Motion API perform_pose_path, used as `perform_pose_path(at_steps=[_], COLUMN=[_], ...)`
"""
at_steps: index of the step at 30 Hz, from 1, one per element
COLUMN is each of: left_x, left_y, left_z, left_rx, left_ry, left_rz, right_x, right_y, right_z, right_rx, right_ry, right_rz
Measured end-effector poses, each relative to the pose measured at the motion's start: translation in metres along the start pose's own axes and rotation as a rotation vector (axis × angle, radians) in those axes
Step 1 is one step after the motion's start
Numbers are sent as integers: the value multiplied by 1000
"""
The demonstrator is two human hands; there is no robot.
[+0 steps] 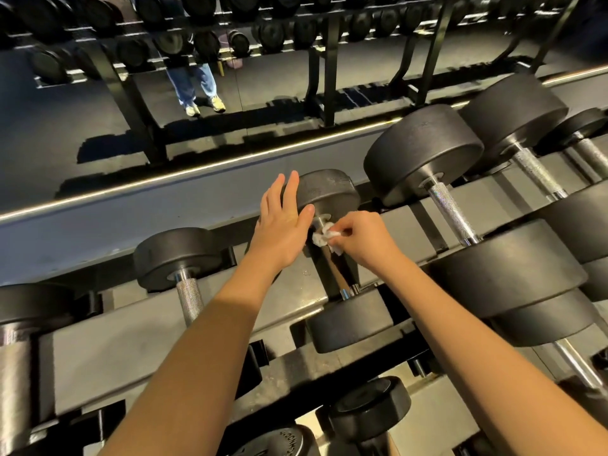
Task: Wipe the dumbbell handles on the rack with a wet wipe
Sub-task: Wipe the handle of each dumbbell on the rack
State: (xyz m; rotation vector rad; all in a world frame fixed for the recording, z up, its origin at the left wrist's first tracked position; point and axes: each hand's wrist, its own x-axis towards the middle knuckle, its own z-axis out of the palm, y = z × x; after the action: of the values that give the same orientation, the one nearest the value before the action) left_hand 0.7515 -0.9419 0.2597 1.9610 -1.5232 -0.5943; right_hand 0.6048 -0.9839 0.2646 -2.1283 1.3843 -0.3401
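A black dumbbell (332,192) lies on the top tier of the rack (131,340), its metal handle (334,274) running toward me. My left hand (283,225) rests with straight fingers against the far head of this dumbbell. My right hand (362,240) pinches a crumpled white wet wipe (324,236) against the far end of the handle, close to the head. The near head (348,320) sits below my right wrist.
More black dumbbells lie on the rack: one to the left (177,255), larger ones to the right (424,153) (513,106), and others on the lower tier (368,403). Behind the rack a mirror (197,110) reflects racks and a person's legs.
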Motion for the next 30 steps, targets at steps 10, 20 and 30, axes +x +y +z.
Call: perform_pose_path(at_steps=[10, 20, 30], left_x=[-21, -49, -34], left_y=[6, 14, 2], left_z=[-6, 26, 34], left_rx=[189, -205, -167], left_ry=[133, -68, 335], left_rz=[86, 144, -62], right_x=[-34, -44, -55], right_y=[18, 17, 11], right_z=[-7, -1, 5], right_rx=[227, 414, 296], right_ry=[63, 115, 255], right_rz=[79, -20, 125])
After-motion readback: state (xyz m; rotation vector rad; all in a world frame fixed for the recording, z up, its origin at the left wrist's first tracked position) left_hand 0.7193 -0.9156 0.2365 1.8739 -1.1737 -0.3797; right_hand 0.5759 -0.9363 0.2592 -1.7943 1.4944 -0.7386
